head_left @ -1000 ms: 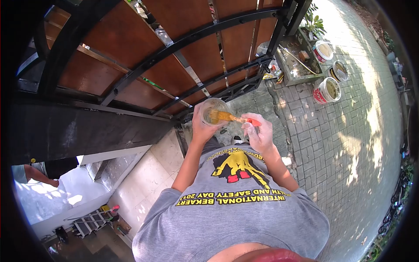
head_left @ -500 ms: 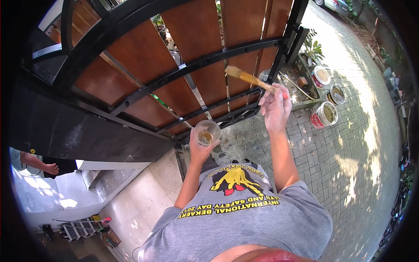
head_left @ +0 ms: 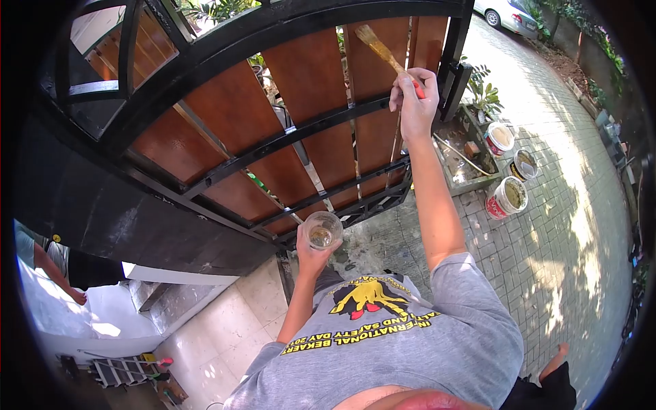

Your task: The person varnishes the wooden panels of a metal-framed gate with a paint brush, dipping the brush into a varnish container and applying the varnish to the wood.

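My right hand point(head_left: 415, 102) is closed round the red-tipped handle of a paintbrush point(head_left: 383, 51). The brush's pale bristles point up and to the left, overlapping a brown wooden slat of the gate point(head_left: 307, 61) in this view. Lower down, my left hand point(head_left: 314, 256) grips a clear plastic cup point(head_left: 323, 230) with a little amber liquid at its bottom. The gate has glossy brown boards set in a black metal frame, with narrow gaps between them.
Several buckets, one a red-and-white bucket point(head_left: 502, 199), stand on the paving at right beside a planter point(head_left: 465, 171). Another person's arm point(head_left: 55, 273) shows at far left, and an arm point(head_left: 553, 362) at lower right. A folded stepladder point(head_left: 119, 371) lies lower left.
My right hand has risen with the brush, up along the gate slats. The cup in my left hand sits slightly lower in view. An arm has appeared at lower right.
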